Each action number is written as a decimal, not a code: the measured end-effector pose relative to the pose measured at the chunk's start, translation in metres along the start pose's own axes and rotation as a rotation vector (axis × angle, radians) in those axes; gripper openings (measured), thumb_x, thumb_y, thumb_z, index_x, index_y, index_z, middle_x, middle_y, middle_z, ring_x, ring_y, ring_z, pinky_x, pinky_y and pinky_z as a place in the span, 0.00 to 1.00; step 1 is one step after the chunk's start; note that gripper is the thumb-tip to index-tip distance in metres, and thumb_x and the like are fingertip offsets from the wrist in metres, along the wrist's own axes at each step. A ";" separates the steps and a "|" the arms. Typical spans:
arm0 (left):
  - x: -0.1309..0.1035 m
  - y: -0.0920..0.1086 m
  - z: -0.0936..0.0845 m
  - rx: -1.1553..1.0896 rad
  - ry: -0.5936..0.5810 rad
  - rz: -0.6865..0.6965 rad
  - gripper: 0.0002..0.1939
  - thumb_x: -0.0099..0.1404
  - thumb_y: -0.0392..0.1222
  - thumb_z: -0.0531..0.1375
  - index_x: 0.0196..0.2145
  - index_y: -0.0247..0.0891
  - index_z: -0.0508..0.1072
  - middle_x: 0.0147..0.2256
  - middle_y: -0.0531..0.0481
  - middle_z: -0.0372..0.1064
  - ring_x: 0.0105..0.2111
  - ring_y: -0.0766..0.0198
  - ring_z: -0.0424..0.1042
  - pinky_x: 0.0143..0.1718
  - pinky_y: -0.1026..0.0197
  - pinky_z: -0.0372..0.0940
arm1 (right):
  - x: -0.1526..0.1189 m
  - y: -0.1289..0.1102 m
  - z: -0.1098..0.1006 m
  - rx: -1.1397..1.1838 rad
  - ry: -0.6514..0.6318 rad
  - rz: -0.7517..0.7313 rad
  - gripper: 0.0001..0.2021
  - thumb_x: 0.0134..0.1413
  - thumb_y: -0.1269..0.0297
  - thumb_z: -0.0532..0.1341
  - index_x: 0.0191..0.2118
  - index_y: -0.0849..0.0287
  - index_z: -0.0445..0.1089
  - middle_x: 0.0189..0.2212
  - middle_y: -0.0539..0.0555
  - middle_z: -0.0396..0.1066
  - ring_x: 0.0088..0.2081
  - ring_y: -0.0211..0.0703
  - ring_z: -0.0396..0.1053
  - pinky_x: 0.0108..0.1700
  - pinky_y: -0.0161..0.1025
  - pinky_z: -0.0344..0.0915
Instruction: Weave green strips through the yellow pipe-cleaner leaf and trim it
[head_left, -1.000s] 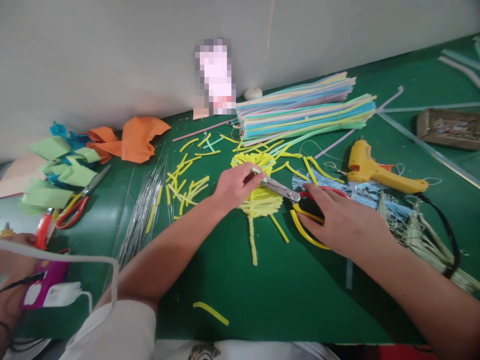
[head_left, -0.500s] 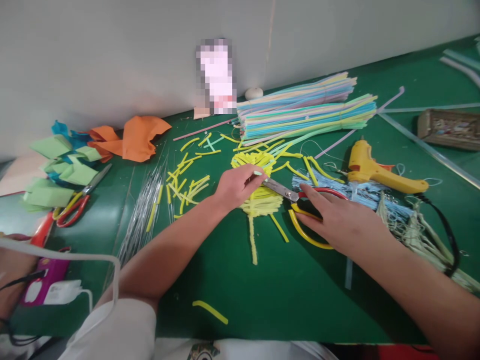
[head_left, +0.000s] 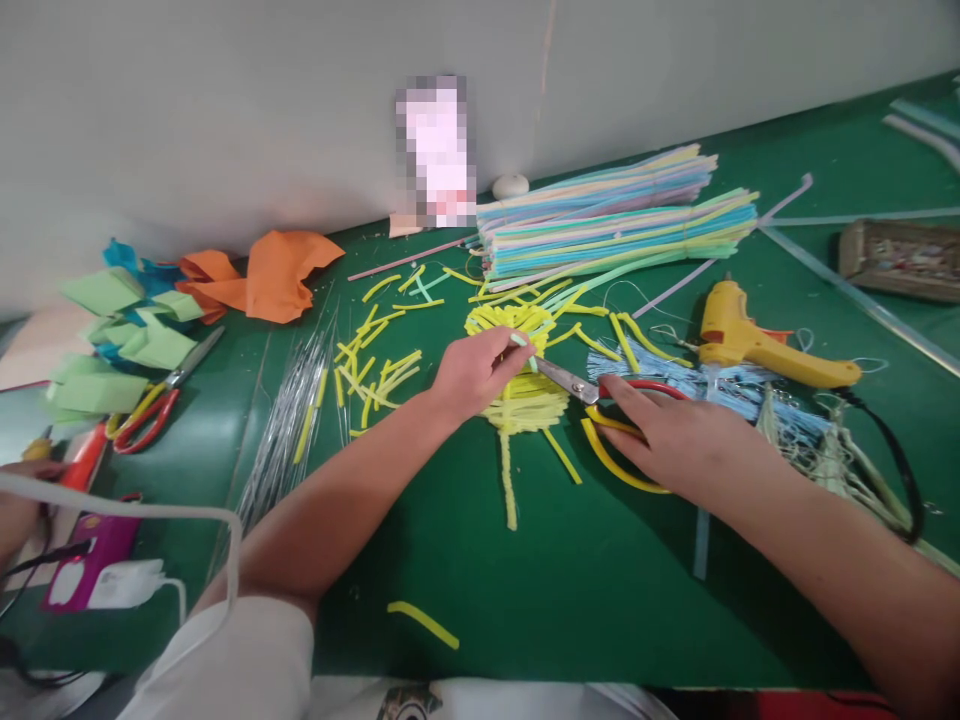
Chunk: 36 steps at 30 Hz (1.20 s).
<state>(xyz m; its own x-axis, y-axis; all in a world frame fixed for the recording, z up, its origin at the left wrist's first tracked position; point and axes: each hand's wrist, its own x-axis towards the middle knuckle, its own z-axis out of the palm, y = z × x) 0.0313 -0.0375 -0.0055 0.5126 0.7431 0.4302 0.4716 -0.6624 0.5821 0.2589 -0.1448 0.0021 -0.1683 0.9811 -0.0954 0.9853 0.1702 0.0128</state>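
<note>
- Nearest us, at 7 o'clock from the yellow fuzzy piece [head_left: 525, 412], a loose yellow strip [head_left: 423, 625] lay on the green worktop [head_left: 585, 590].
- At 8 o'clock we saw a purple block [head_left: 94, 560] with a white plug [head_left: 127, 584], and just beyond it another person's hand [head_left: 21, 508] at the edge of view.
- At 3 o'clock, our right hand [head_left: 679, 432] grasped the red and yellow handles of the scissors [head_left: 585, 388] in its fingers, blades pointing toward 10 o'clock.
- Our left hand [head_left: 472, 375] reached over the yellow fuzzy piece at the centre, its fingers pinching a pale green stem [head_left: 519, 341] just beside the blades; whether they touched, we could not tell.
- At 9 o'clock we had a heap of thin wires [head_left: 289, 415].
- At 3 o'clock, past our right hand, a yellow glue gun [head_left: 750, 340] lay beside blue fibres [head_left: 656, 368].
- At 10 o'clock sat orange paper [head_left: 281, 278].
- Farther off, between 1 and 2 o'clock, lay bundled pastel stems [head_left: 622, 237].
- Farthest, at 11 o'clock, a pixelated upright object [head_left: 436, 150] leaned against the wall [head_left: 262, 110].
</note>
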 end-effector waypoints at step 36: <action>0.001 -0.012 0.001 -0.464 0.324 -0.212 0.14 0.70 0.53 0.52 0.37 0.39 0.65 0.33 0.49 0.70 0.30 0.69 0.71 0.30 0.64 0.66 | 0.071 -0.043 -0.028 0.657 -0.010 0.263 0.16 0.52 0.51 0.59 0.35 0.57 0.76 0.32 0.55 0.77 0.33 0.46 0.71 0.33 0.39 0.61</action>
<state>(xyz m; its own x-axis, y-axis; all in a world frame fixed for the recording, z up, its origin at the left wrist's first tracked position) 0.0269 -0.0286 -0.0125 0.1625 0.8937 0.4183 0.1402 -0.4406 0.8867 0.2038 -0.0797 0.0227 0.0754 0.9806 -0.1807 0.8074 -0.1664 -0.5661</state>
